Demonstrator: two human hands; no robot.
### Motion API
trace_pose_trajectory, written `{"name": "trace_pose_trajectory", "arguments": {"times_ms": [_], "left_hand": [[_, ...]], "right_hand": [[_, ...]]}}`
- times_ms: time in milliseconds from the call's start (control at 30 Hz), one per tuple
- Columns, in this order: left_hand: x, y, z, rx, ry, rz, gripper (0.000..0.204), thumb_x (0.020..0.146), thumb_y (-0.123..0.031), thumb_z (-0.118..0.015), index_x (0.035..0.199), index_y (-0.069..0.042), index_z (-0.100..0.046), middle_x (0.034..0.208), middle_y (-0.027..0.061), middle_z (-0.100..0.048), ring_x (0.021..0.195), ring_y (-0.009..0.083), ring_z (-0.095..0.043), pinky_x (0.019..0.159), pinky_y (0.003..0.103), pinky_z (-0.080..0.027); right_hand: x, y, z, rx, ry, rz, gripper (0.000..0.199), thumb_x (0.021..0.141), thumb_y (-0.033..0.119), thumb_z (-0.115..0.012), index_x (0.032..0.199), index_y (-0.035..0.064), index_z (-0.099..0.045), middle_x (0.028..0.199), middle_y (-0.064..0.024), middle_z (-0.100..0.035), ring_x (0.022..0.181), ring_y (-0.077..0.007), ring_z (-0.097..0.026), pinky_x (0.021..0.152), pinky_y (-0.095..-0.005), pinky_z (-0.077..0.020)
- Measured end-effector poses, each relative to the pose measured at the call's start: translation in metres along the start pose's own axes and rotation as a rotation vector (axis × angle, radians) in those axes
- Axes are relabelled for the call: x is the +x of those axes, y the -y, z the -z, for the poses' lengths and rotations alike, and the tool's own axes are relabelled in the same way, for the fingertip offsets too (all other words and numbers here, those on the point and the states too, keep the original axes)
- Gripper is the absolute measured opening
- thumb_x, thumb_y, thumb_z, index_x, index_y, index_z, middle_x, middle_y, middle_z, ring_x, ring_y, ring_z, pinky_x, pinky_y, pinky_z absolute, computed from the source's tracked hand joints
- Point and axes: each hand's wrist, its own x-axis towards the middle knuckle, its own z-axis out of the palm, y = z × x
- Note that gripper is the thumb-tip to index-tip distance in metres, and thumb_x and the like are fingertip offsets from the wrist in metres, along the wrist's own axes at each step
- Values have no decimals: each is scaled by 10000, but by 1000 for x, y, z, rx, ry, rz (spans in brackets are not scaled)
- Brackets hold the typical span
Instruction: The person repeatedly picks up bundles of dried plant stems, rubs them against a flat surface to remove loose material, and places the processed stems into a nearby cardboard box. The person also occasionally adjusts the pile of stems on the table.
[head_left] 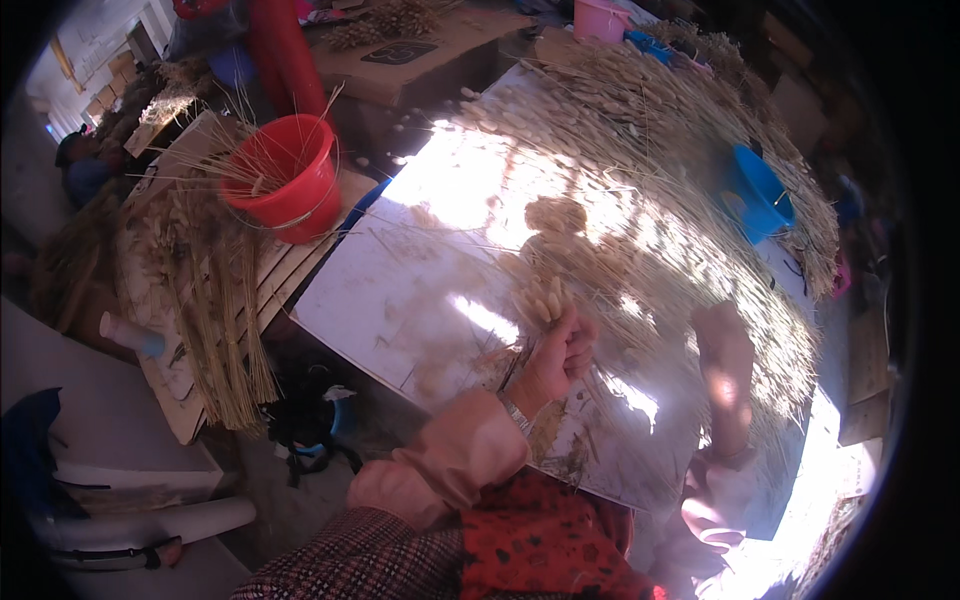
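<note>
A left hand (563, 350) is clasping a bunch of dried heads (544, 300) above the bench (370, 290) as the right hand (724, 340), its grip impossible to tell, is sitting closer to loose stalks (680, 215) slanting far-left to near-right.

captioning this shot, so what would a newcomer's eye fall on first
Probably the bright red bucket at the upper left, dry stalks leaning in it. Next, the wide spread of dried grass over the right side of the white tabletop, with a blue bucket near its right edge. Near the centre, the left hand grips a small bunch of pale seed heads.
</note>
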Motion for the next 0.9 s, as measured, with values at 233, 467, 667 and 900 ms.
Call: {"name": "trace_pose_trajectory", "arguments": {"times_ms": [233,467,667,900], "left_hand": [[0,-1,2,26,39,-65,415,957,-409,-552,1196,-70,-560,701,-52,-444,500,42,-293,448,195,-243],[-2,-4,2,51,56,-97,268,957,-296,-582,1119,-84,-570,759,-57,-453,543,32,-311,468,191,-245],[-2,-2,-2,108,139,-83,195,927,-287,-629,992,-115,-565,716,-59,-458,476,29,-284,408,191,-224],[-5,-5,0,115,200,-102,271,881,-323,-685,975,-90,-582,707,-56,-444,495,34,-288,420,197,-238]], "right_hand": [[-88,-6,7,191,82,-16,239,840,37,-617,1078,47,-639,851,-125,-606,701,-231,-616,611,-344,-485],[-125,4,16,310,399,-474,346,860,123,-651,1194,54,-592,1043,-130,-651,811,-219,-653,704,-336,-521],[-110,27,-22,617,419,-447,406,899,177,-659,1270,67,-538,1093,-86,-648,906,-179,-638,751,-317,-519],[-97,26,-70,508,147,-54,206,921,170,-624,1098,66,-645,858,-61,-588,746,-202,-579,666,-331,-473]]}}
